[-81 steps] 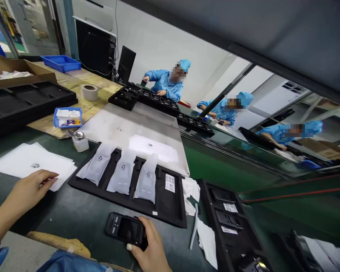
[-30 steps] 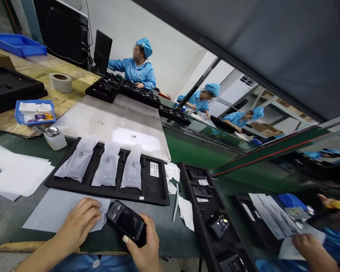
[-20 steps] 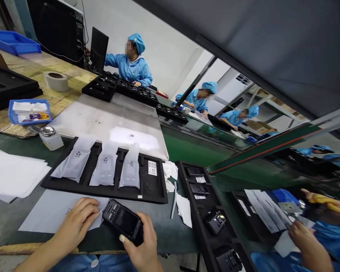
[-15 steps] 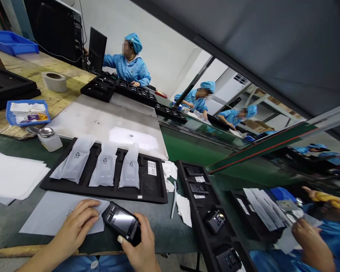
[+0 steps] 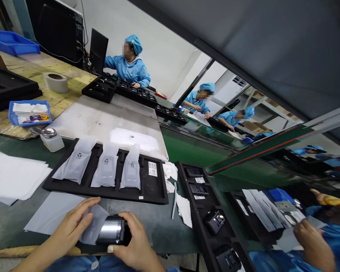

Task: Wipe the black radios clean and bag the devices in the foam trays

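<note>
My right hand (image 5: 134, 238) grips a black handheld device with a screen (image 5: 112, 229), its fingers round the right end. The left end of the device is at the mouth of a translucent plastic bag (image 5: 55, 213), partly covered by the film. At that mouth my left hand (image 5: 78, 223) holds the bag's edge between thumb and fingers; some fingertips are hidden. Just beyond both hands lies a black foam tray (image 5: 155, 190). In its slots sit three bagged devices (image 5: 104, 170) printed with a recycling mark, and its right slot shows a white label (image 5: 152, 169).
Flat bags (image 5: 14, 177) are stacked at left, near a pump bottle (image 5: 52, 140) and a small blue tray (image 5: 10, 119). On the right, another foam tray (image 5: 195, 223) holds several black devices, beside a brush (image 5: 174, 202). A co-worker's hand (image 5: 308, 236) handles film at far right.
My right hand has turned the device and moved it left, so its end now meets the bag's mouth. My left hand has lifted the bag's edge around it.
</note>
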The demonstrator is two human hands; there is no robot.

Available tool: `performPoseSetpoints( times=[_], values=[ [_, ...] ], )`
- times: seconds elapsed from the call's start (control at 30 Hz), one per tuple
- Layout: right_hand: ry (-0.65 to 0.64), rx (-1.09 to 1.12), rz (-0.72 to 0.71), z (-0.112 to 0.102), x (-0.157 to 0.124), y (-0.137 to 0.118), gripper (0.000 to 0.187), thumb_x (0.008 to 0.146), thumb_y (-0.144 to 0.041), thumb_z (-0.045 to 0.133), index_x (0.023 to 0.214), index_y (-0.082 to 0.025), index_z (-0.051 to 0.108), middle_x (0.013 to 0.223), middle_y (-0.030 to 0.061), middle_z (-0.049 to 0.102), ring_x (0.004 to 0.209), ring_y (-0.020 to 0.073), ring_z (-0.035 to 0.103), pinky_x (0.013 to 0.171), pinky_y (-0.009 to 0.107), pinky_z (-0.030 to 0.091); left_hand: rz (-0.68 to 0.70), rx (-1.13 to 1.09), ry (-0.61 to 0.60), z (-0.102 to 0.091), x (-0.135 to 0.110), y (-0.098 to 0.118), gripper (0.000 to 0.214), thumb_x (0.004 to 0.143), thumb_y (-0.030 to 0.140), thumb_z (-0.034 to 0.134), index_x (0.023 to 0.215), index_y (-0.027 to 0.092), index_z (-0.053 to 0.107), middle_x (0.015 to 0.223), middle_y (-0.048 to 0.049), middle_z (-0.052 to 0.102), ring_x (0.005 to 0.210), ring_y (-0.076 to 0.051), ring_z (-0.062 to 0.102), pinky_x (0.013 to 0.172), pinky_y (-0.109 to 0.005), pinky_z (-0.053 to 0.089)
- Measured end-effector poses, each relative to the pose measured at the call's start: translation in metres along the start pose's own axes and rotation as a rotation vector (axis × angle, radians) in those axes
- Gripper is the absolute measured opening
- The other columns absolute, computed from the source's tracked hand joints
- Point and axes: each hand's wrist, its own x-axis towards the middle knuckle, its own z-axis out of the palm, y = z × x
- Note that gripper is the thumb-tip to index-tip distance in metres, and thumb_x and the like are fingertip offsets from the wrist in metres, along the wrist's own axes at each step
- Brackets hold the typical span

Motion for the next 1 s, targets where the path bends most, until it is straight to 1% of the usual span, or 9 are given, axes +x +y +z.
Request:
performPoseSetpoints(
  times=[0.1,0.17,0.3,0.4,0.5,0.57,0.7,0.83,1.0],
  values=[
    [0.041,0.015,-0.004,0.006,0.011,-0.005,0.079,0.057,-0.016,0.089,0.128,-0.025,0.057,0.118,0.0035,0.065,0.108,0.0262,0.064,0.097,0.036,0.05,-0.019,-0.067,-0.023,-0.007,-0.003,-0.003,0.041,0.104,0.04,0.043,0.142,0.033,0.058,0.144,-0.0034,0.062,0.132,-0.022,0.06,0.109,-0.035,0.051],
    [0.055,0.008,0.004,0.008,0.016,-0.007,0.077,0.057,-0.015,0.088,0.127,-0.024,0.058,0.116,0.0039,0.065,0.106,0.026,0.063,0.095,0.036,0.05,0.018,-0.024,-0.056,-0.014,-0.006,-0.002,0.045,0.103,0.039,0.046,0.148,0.033,0.051,0.15,-0.0054,0.057,0.136,-0.024,0.056,0.112,-0.04,0.049],
    [-0.06,-0.013,-0.022,0.008,0.025,-0.015,0.081,0.052,-0.017,0.094,0.125,-0.023,0.06,0.114,0.0042,0.064,0.102,0.0263,0.064,0.092,0.037,0.05,0.172,0.255,-0.211,-0.024,-0.009,0.003,0.083,0.087,0.034,0.072,0.159,0.035,0.031,0.162,-0.0068,0.041,0.147,-0.032,0.041,0.119,-0.052,0.04],
    [-0.021,-0.034,-0.024,0.008,0.031,-0.026,0.081,0.052,-0.015,0.094,0.124,-0.022,0.059,0.113,0.0048,0.064,0.102,0.0262,0.064,0.09,0.037,0.051,0.193,0.382,-0.249,-0.021,-0.004,0.006,0.103,0.078,0.02,0.077,0.162,0.037,0.02,0.16,-0.0067,0.043,0.145,-0.033,0.044,0.118,-0.054,0.042],
    [-0.032,-0.077,-0.056,0.007,0.036,-0.043,0.081,0.055,-0.022,0.097,0.127,-0.022,0.059,0.115,0.0064,0.065,0.102,0.0274,0.064,0.09,0.039,0.052,0.148,0.367,-0.206,-0.013,0.002,0.006,0.107,0.076,0.005,0.066,0.163,0.038,0.014,0.144,-0.0072,0.058,0.131,-0.029,0.056,0.11,-0.05,0.051],
    [-0.069,-0.074,-0.142,0.003,0.039,-0.056,0.083,0.062,-0.036,0.096,0.134,-0.023,0.056,0.118,0.0078,0.065,0.104,0.0284,0.064,0.093,0.04,0.052,0.161,0.288,-0.156,-0.011,0.005,0.007,0.107,0.074,0.002,0.061,0.163,0.039,0.014,0.14,-0.0071,0.061,0.127,-0.028,0.059,0.107,-0.047,0.053],
    [-0.009,0.041,-0.339,-0.007,0.042,-0.074,0.085,0.083,-0.06,0.079,0.151,-0.028,0.041,0.123,0.0075,0.063,0.102,0.0244,0.065,0.098,0.041,0.051,0.145,0.064,-0.005,-0.013,0.002,0.014,0.094,0.084,0.025,0.071,0.161,0.036,0.019,0.147,-0.0105,0.056,0.124,-0.029,0.063,0.103,-0.042,0.055],
    [0.065,0.114,-0.353,-0.011,0.042,-0.074,0.056,0.096,-0.056,0.064,0.144,-0.028,0.051,0.114,0.0059,0.063,0.095,0.0202,0.063,0.089,0.036,0.052,0.005,-0.137,0.054,-0.022,-0.005,0.029,0.085,0.089,0.035,0.07,0.16,0.032,0.022,0.119,-0.0054,0.067,0.099,-0.022,0.07,0.09,-0.034,0.058],
    [0.007,0.133,-0.363,-0.001,0.038,-0.069,0.044,0.098,-0.048,0.064,0.135,-0.026,0.059,0.106,0.0051,0.063,0.091,0.0195,0.063,0.081,0.033,0.053,0.042,-0.226,0.067,-0.03,-0.008,0.044,0.085,0.089,0.033,0.071,0.159,0.032,0.023,0.11,-0.0029,0.065,0.101,-0.021,0.068,0.088,-0.032,0.056]
  ],
)
